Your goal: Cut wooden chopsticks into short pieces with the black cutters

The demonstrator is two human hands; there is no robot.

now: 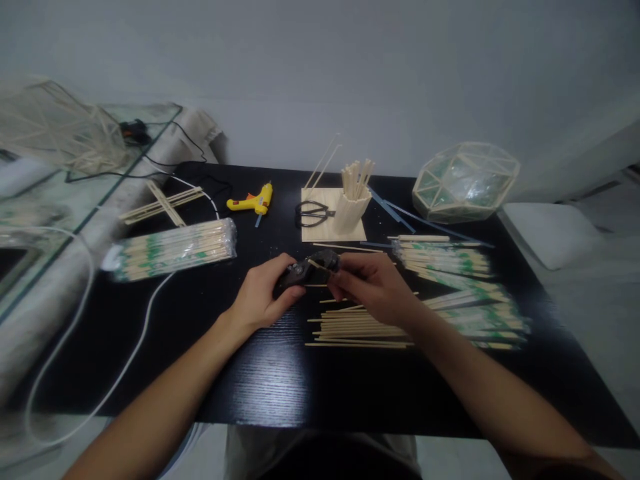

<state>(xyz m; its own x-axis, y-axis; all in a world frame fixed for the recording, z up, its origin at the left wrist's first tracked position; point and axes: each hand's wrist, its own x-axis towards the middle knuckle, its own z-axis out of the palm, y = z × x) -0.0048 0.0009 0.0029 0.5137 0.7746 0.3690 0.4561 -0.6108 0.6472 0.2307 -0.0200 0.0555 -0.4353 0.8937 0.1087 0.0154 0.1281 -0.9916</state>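
Note:
My left hand (264, 288) is closed around a dark pliers-like tool (295, 272), whose head points right, toward my other hand. My right hand (373, 283) pinches a thin wooden stick (318, 265) that lies against the tool's head. The fingers partly hide the stick and the tool, so the exact contact is unclear. Below the right hand, many loose wooden chopsticks (360, 331) lie side by side on the black table (270, 393). A few single sticks lie just behind the hands.
Behind the hands stands a wooden board (320, 195) with a stick-walled holder (349, 217) and black scissors (313, 213). A yellow glue gun (253, 200) lies to its left. Chopstick packs (175, 250) flank both sides. A faceted stick frame (465, 183) sits back right; a white cable (145, 327) loops left.

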